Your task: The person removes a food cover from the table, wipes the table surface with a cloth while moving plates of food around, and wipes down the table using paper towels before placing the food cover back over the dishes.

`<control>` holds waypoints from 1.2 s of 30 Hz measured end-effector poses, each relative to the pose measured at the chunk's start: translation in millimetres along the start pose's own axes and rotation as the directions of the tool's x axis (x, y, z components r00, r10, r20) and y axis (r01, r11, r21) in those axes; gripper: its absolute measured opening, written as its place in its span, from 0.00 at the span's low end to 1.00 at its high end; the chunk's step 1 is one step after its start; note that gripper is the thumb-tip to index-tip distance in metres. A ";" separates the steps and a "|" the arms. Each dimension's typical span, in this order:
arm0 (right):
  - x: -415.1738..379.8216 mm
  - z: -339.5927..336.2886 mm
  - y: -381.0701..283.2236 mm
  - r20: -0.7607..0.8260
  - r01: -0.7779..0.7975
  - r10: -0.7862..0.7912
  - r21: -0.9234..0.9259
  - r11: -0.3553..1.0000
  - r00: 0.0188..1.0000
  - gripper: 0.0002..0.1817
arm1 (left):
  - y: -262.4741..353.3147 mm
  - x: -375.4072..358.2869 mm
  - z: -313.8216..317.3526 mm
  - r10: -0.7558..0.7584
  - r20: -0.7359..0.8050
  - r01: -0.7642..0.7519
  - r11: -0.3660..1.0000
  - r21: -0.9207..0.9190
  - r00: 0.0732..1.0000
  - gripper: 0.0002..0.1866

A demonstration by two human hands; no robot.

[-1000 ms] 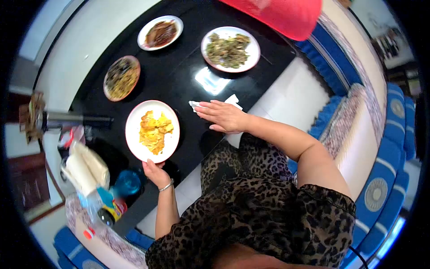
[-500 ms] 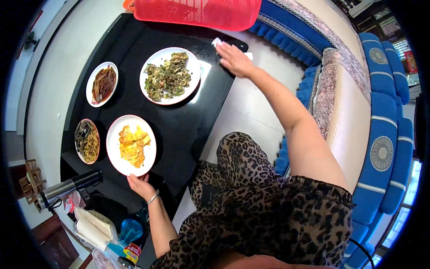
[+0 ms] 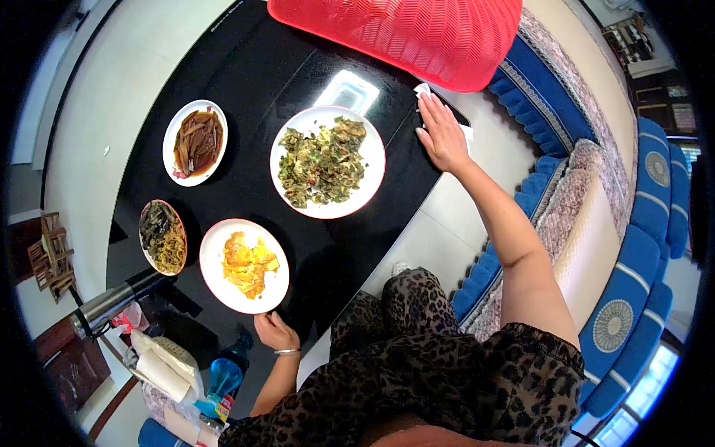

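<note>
My right hand (image 3: 445, 138) lies flat at the far right corner of the black table (image 3: 335, 276). Its fingers are stretched out over a white tissue (image 3: 422, 90), which peeks past the fingertips. On the left, my left hand (image 3: 275, 331), with a bracelet at the wrist, is at the near rim of a plate of yellow scrambled egg (image 3: 250, 270). Its fingers are loosely bent, the thumb apart from them. A larger white plate (image 3: 283, 195) of chopped greens with egg sits between my hands.
Further left stand an oval dish of brown strips in sauce (image 3: 198, 143) and a plate of dark and yellowish food (image 3: 163, 237). A red plastic basket (image 3: 402, 37) covers the far end. Bottles (image 3: 223, 380) and bags crowd the near left; a blue sofa (image 3: 633, 298) runs along the right.
The view has shifted, so the table and dishes appear further right and mostly lower. My right hand stays flat over the tissue; my left hand remains by the egg plate's rim.
</note>
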State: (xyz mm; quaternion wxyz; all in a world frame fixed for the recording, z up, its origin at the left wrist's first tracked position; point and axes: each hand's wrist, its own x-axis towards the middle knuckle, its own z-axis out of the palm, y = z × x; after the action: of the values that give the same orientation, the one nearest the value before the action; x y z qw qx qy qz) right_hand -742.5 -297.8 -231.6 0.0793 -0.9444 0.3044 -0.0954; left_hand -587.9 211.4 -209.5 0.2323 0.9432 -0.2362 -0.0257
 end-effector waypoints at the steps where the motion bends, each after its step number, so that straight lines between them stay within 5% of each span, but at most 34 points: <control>1: 1.3 -3.0 -1.7 0.010 -0.008 0.008 -0.008 1.000 1.000 0.33 | 0.8 0.2 0.5 -0.017 0.023 0.017 1.000 0.008 1.000 0.10; 7: 0.1 -13.9 -13.3 0.089 0.077 -0.083 0.072 0.994 0.993 0.35 | -2.8 0.6 1.4 0.039 0.005 -0.039 0.999 0.027 0.999 0.11; 10: 4.6 -26.4 -34.4 0.301 0.229 -0.263 0.142 0.963 0.917 0.37 | -1.4 1.9 -3.2 -0.001 0.044 -0.001 0.999 0.042 0.999 0.12; 17: 110.5 6.2 -50.3 0.239 0.398 -0.421 0.140 0.907 0.875 0.35 | 0.4 2.4 4.0 0.010 0.017 -0.011 0.994 0.110 1.000 0.13; 23: 141.4 14.5 -68.4 0.198 0.340 -0.372 0.179 0.923 0.907 0.34 | 0.6 6.5 -1.7 0.007 0.061 -0.013 0.995 0.101 0.998 0.13; 27: 136.1 -6.0 -62.3 0.358 0.324 -0.349 0.128 0.937 0.866 0.32 | -0.2 6.0 -2.6 0.006 0.058 -0.014 0.991 0.132 0.998 0.13; 28: 132.7 -11.6 -58.2 0.223 0.365 -0.377 0.092 0.926 0.899 0.30 | 0.5 6.5 -1.7 0.014 0.049 -0.020 0.991 0.130 0.999 0.13; 31: 132.4 -34.5 -49.0 0.363 0.148 -0.189 0.139 0.979 0.912 0.30 | -1.5 5.3 -0.9 0.016 0.044 -0.021 0.992 0.124 0.999 0.14; 32: 130.9 -28.6 -44.2 0.255 0.157 -0.187 0.131 0.979 0.949 0.29 | -2.3 5.3 -1.3 0.009 0.057 -0.016 0.993 0.121 0.998 0.14; 35: 139.4 -24.0 -57.1 0.303 -0.149 0.072 0.241 0.959 0.950 0.26 | -1.3 4.8 -3.7 -0.030 0.096 0.017 0.991 0.134 0.995 0.14; 36: 141.0 -20.1 -61.5 0.260 -0.105 0.049 0.207 0.973 0.964 0.24 | -0.8 6.3 -2.9 -0.047 0.101 0.033 0.989 0.142 0.994 0.14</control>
State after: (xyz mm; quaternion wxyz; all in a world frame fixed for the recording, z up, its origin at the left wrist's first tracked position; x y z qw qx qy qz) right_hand -600.4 -333.5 -180.7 0.2245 -0.9218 0.3160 -0.0040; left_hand -581.5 210.3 -206.9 0.1521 0.9591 -0.2302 -0.0628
